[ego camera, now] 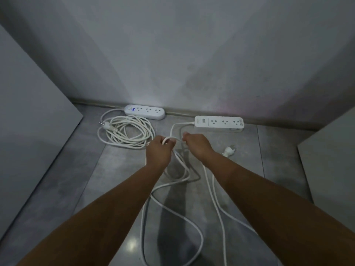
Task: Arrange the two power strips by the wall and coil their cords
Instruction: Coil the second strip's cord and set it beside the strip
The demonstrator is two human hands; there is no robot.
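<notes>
Two white power strips lie against the wall's base: a rounded one (145, 111) at the left and a rectangular one (219, 121) at the right. The left strip's cord (124, 131) lies coiled on the floor in front of it, its plug (106, 126) on the coil's left side. The right strip's cord (192, 206) runs from the strip into my hands and trails in loose loops over the floor toward me. My left hand (160, 150) grips a loop of it. My right hand (196, 144) pinches the same cord just beside. Its plug (228, 150) lies right of my right hand.
The floor is grey tile. A grey wall (182, 54) stands behind the strips. Pale panels close in at the left (28, 112) and at the right (330, 160), leaving a narrow floor strip between them.
</notes>
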